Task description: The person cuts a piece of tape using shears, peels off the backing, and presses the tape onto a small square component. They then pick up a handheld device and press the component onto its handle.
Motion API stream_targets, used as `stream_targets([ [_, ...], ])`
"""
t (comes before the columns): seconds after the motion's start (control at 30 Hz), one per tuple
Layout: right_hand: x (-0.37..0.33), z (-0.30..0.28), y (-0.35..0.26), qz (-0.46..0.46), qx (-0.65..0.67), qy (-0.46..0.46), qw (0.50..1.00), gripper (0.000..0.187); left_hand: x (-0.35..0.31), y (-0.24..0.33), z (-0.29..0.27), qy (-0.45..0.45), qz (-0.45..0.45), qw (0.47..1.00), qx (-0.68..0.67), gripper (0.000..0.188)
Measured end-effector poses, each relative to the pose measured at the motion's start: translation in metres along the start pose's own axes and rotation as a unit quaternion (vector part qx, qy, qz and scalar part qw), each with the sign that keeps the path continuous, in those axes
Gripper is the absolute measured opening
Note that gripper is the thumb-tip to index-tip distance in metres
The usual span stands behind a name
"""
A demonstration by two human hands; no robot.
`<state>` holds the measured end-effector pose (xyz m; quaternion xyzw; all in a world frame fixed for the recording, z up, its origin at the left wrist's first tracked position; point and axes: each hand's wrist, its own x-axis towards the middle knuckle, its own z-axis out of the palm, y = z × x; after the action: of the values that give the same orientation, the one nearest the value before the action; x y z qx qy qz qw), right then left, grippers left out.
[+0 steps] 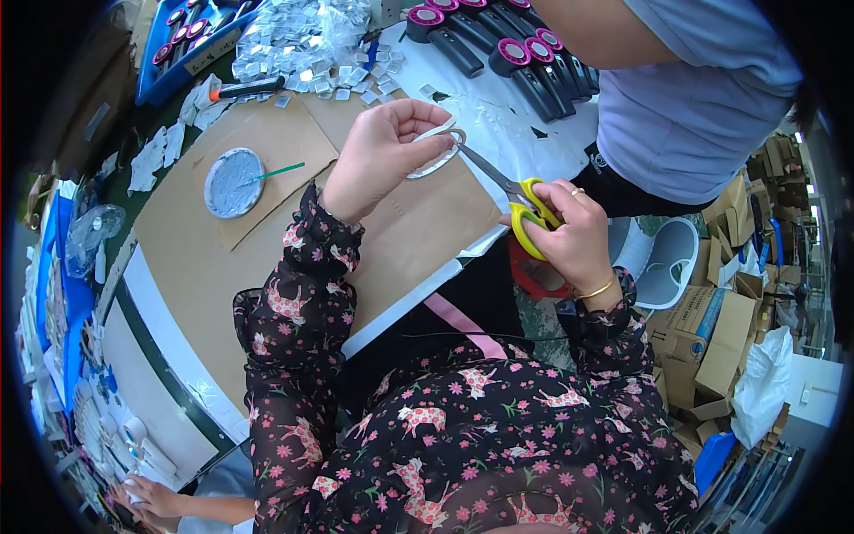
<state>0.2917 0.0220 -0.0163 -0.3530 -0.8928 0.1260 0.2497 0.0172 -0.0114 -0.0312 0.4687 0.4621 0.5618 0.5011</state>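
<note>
My left hand is closed in a pinch on a thin, pale curved strip above the cardboard. Its exact kind is unclear, as my fingers cover part of it. In my right hand are scissors with yellow handles, the fingers through and around the loops. The dark blades point up and left, their tips meeting the strip beside my left fingertips. Left of my left hand, a round dish of grey paste sits on the cardboard with a thin green stick in it.
Small square mirror-like pieces lie with a plastic bag at the back. An orange-and-black cutter rests nearby. Black devices with pink rings stand back right beside a co-worker. Another person's hands show lower left. Cartons fill the right.
</note>
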Motion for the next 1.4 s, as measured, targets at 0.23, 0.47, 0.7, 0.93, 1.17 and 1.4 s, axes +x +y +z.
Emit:
stream_targets([
  [0.23,0.0023,-0.0024,-0.0009,-0.028,-0.043,0.008,0.999,0.035,-0.0009,0.0012,0.0004,0.011,-0.034,0.999,-0.038,0.028],
  [0.47,0.0033,0.0001,0.0038,-0.062,-0.077,0.041,0.994,0.04,-0.0009,0.0007,-0.0011,0.017,-0.059,0.997,-0.056,0.031],
  [0.7,0.0057,-0.004,0.0021,-0.074,-0.09,0.047,0.992,0.036,-0.0017,0.0025,-0.0006,0.028,-0.073,0.994,-0.076,0.033],
  [0.93,0.0026,-0.002,0.0022,-0.019,-0.013,0.008,1.0,0.031,-0.0017,0.0054,0.0006,0.022,-0.074,0.993,-0.087,0.033],
  [1.17,0.0013,-0.0028,0.0021,-0.011,-0.006,0.001,1.0,0.03,-0.0015,0.0036,0.0006,0.02,-0.064,0.995,-0.068,0.032],
  [1.4,0.0003,-0.0013,0.0039,-0.007,-0.002,0.0,1.0,0.03,-0.0016,0.0046,0.0023,0.022,-0.066,0.995,-0.071,0.032],
])
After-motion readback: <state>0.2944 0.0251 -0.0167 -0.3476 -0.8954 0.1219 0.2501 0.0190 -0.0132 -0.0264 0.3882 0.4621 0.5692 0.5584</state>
